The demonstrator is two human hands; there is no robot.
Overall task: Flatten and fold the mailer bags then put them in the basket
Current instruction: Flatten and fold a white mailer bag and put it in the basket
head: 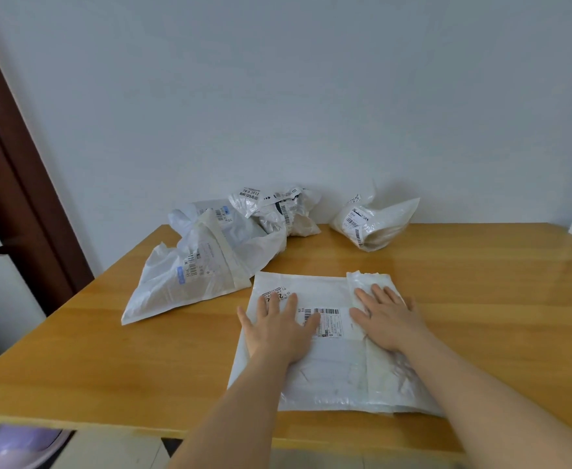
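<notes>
Your left hand (279, 328) and right hand (387, 319) press flat, fingers spread, on the flattened white plastic mailer bag (325, 363) at the near edge of the wooden table (108, 360) (crumpled white mailer bags (230, 238) lie behind, towards the wall).

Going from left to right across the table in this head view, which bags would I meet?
Large loose bag → crumpled bag → flat bag under both hands → stuffed bag at the far right.

1 flat mailer bag (325, 374), perhaps 4 crumpled mailer bags (189, 275), 2 hands (279, 328).
</notes>
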